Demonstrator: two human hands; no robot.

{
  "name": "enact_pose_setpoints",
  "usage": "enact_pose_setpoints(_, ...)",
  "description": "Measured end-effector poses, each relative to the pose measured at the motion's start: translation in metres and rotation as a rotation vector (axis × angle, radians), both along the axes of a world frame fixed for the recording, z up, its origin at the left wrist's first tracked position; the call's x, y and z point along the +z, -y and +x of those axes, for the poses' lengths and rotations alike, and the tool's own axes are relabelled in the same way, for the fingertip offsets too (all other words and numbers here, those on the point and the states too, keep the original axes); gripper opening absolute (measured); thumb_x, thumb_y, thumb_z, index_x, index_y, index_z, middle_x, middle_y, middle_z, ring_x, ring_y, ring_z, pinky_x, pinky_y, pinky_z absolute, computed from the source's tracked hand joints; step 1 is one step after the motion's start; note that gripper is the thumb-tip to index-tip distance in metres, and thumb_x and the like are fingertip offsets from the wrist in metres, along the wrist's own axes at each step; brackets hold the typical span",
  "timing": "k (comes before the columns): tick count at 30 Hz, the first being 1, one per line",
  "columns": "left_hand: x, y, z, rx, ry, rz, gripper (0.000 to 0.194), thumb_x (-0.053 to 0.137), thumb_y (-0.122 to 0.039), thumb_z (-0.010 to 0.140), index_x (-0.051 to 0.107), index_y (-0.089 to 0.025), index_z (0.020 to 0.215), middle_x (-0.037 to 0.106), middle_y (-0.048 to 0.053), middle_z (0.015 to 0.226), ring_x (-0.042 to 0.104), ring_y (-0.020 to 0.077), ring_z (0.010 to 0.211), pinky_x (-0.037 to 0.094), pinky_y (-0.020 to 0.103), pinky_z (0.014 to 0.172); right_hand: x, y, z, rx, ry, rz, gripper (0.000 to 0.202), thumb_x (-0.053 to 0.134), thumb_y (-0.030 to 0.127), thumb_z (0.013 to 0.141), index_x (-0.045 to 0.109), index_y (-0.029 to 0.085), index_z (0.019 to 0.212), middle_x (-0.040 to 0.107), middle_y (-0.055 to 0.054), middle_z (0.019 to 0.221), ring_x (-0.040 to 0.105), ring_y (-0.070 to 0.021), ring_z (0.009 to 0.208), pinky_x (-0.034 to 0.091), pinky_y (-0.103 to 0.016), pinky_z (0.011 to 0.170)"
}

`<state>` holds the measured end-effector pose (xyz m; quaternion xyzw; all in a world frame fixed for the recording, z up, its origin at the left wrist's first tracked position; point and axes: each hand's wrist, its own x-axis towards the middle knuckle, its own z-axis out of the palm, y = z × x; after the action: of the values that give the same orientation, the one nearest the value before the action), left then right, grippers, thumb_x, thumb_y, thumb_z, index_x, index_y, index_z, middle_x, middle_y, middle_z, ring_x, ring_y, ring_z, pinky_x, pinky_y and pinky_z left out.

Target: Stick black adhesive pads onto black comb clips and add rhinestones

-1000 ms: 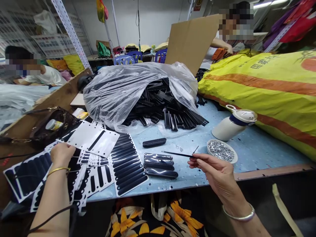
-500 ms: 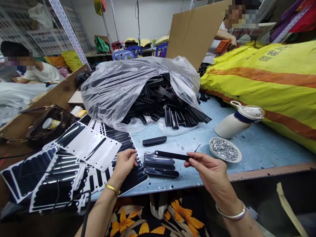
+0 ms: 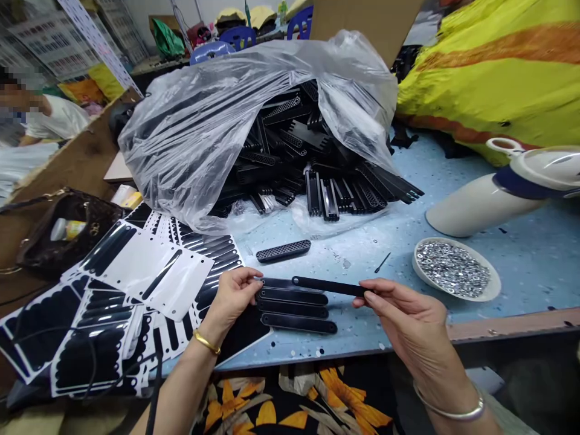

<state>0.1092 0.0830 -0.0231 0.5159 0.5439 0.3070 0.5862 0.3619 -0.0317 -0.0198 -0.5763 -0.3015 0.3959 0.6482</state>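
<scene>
Near the table's front edge (image 3: 357, 341), a strip (image 3: 330, 286) is looking matt and metallic bits (image 3: 453, 269) are glinting; behind, a crinkled plastic bag (image 3: 190, 115) is shining.

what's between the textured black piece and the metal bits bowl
In the head view: a pale patch, a tiny ring and a thin dark sliver, on the blue tabletop.

Strip (image 3: 330, 286) in my right hand (image 3: 408, 320): plain black. My left bangle (image 3: 207, 342): gold. My right bangle (image 3: 466, 415): silver. My floral garment (image 3: 267, 414): black, orange, beige. Tabletop (image 3: 399, 237): light blue, speckled dark and white. Sheets (image 3: 136, 260), left: white and black. Sack (image 3: 498, 78), far right: yellow, orange-banded. Bottle (image 3: 462, 205), right: cream, dark-blue band.
</scene>
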Motion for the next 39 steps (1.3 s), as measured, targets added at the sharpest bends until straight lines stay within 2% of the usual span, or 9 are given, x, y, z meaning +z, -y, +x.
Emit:
enact_pose_setpoints(6,0.001,-0.006,-0.004,-0.025,-0.028,-0.021,0.016,0.072,-0.025,0.061,0.073,-0.012,0.072,0.06,-0.001,0.048,0.049,0.0086,0.037,0.036,0.019,0.04,0.004,-0.006,0.01,-0.046,0.033,0.019,0.022,0.085,0.035,0.066,0.077,0.022,0.083,0.071,-0.004,0.068,0.07,-0.0208,0.057,0.061,-0.036,0.059)
enact_pose_setpoints(10,0.024,-0.007,0.001,0.041,0.047,0.05,0.024,0.072,-0.033,0.067,0.072,-0.012,0.079,0.062,0.0,0.054,0.051,0.0082,0.038,0.033,0.018,0.037,0.017,-0.019,0.007,0.002,0.071,0.04,0.021,0.084,0.034,0.069,0.076,0.022,0.084,0.071,-0.003,0.069,0.07,-0.0201,0.058,0.061,-0.035,0.06)
enact_pose_setpoints(16,0.056,-0.005,0.023,-0.111,0.259,-0.031,0.028,0.075,-0.039,0.068,0.064,-0.013,0.067,0.065,0.004,0.056,0.057,0.0111,0.039,0.033,0.017,0.034,0.038,-0.049,-0.015,0.178,0.207,0.086,0.016,0.079,0.031,0.073,0.075,0.019,0.082,0.07,-0.001,0.067,0.069,-0.0163,0.059,0.059,-0.029,0.059)
enact_pose_setpoints(19,0.053,-0.009,0.023,-0.058,0.295,-0.013,0.028,0.077,-0.036,0.065,0.062,-0.013,0.06,0.064,0.003,0.052,0.053,0.0089,0.036,0.031,0.016,0.034,0.04,-0.057,-0.008,0.247,0.32,0.038,0.017,0.073,0.033,0.077,0.075,0.018,0.086,0.071,-0.002,0.066,0.068,-0.0167,0.059,0.058,-0.029,0.056)
enact_pose_setpoints(24,0.039,-0.019,0.017,0.027,0.315,-0.024,0.028,0.078,-0.035,0.06,0.061,-0.013,0.059,0.062,0.002,0.049,0.052,0.0087,0.034,0.028,0.015,0.032,0.053,-0.066,0.006,0.11,0.836,0.123,0.015,0.067,0.03,0.084,0.076,0.021,0.092,0.075,-0.006,0.089,0.069,-0.0198,0.079,0.058,-0.033,0.069)
enact_pose_setpoints(27,0.039,-0.022,0.017,0.0,0.344,-0.039,0.03,0.078,-0.036,0.06,0.061,-0.012,0.059,0.063,0.003,0.049,0.052,0.0081,0.034,0.029,0.014,0.032,0.056,-0.077,-0.002,0.301,1.069,0.264,0.016,0.068,0.027,0.084,0.075,0.021,0.097,0.075,-0.007,0.091,0.068,-0.0211,0.082,0.056,-0.035,0.076)
enact_pose_setpoints(30,0.041,-0.023,0.017,-0.026,0.384,-0.06,0.031,0.078,-0.037,0.061,0.061,-0.012,0.059,0.064,0.003,0.051,0.053,0.008,0.035,0.031,0.014,0.033,0.05,-0.089,-0.013,0.494,1.235,0.347,0.012,0.067,0.023,0.085,0.074,0.016,0.091,0.069,-0.008,0.075,0.065,-0.0198,0.07,0.053,-0.032,0.065)
enact_pose_setpoints(35,0.036,-0.026,0.012,-0.044,0.423,-0.107,0.033,0.078,-0.04,0.062,0.06,-0.012,0.061,0.064,0.003,0.052,0.054,0.0091,0.035,0.032,0.016,0.033,0.041,-0.097,-0.021,0.568,1.229,0.349,0.015,0.064,0.025,0.089,0.074,0.015,0.093,0.065,-0.006,0.072,0.06,-0.0155,0.064,0.049,-0.026,0.06)
enact_pose_setpoints(39,0.027,-0.03,0.007,-0.019,0.223,-0.034,0.034,0.076,-0.043,0.06,0.063,-0.011,0.062,0.062,0.002,0.049,0.052,0.0097,0.034,0.031,0.018,0.033,0.048,-0.101,-0.017,0.579,1.215,0.293,0.014,0.064,0.025,0.088,0.073,0.016,0.083,0.065,-0.005,0.069,0.059,-0.0144,0.062,0.046,-0.025,0.057)
